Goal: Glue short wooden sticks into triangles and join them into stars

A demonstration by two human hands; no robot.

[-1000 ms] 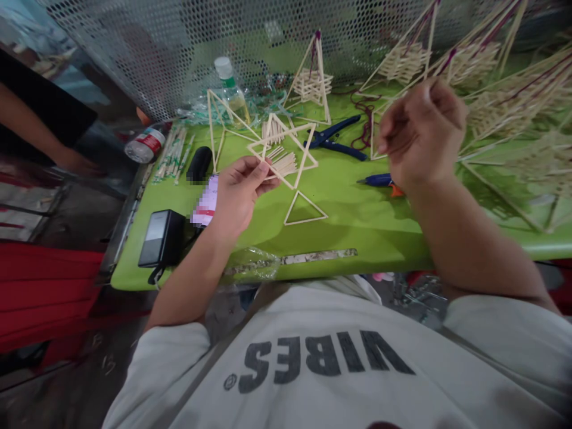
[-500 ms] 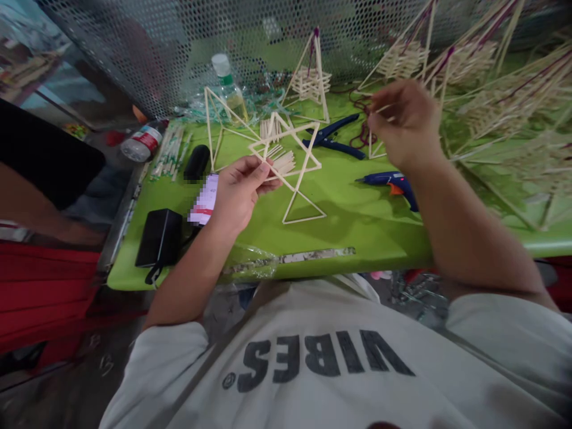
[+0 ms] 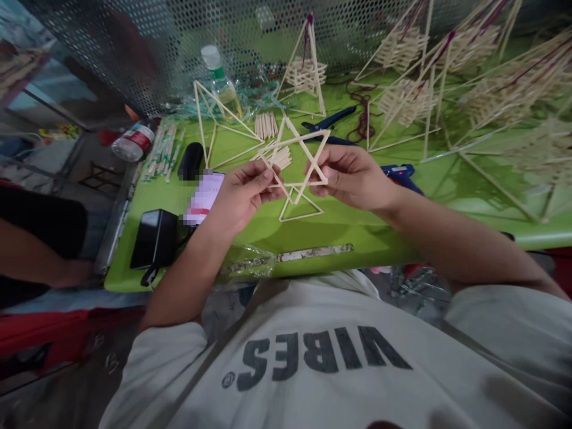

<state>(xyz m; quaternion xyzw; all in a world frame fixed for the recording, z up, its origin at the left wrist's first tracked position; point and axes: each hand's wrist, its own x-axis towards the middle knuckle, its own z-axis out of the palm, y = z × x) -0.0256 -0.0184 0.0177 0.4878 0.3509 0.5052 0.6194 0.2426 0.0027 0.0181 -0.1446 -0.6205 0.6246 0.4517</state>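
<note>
Star frame (image 3: 315, 161) of thin pale sticks, held tilted above the table (image 3: 366, 226) in front of the wearer's chest, between both hands.

Left grip: thumb and fingers of the left hand (image 3: 241, 192) pinch the frame at its lower left side. Right grip: the right hand (image 3: 346, 179) pinches the lower right corner, thumb on the near side. Both closed on the same piece.

Handling, as judged: sticks look slender, so pressure should be light and placed close to the joints, not mid-span. Both hands should turn together; uneven twisting could spring a corner. Whether every joint is firmly bonded cannot be told from this view.

Surroundings: small stick triangle (image 3: 301, 216) appears just beneath the frame's lower tip; contact unclear. Lifting slightly would guard against a snag. Short-stick bundle (image 3: 266, 126) lies behind the frame, its neighbour pile (image 3: 282, 158) partly seen through it. Blue glue gun (image 3: 403, 171) rests just beyond the right wrist, red light showing, nozzle hidden; best treated as hot, wrist kept clear. Dark-handled pliers (image 3: 335, 117) lie behind the right hand.
</note>
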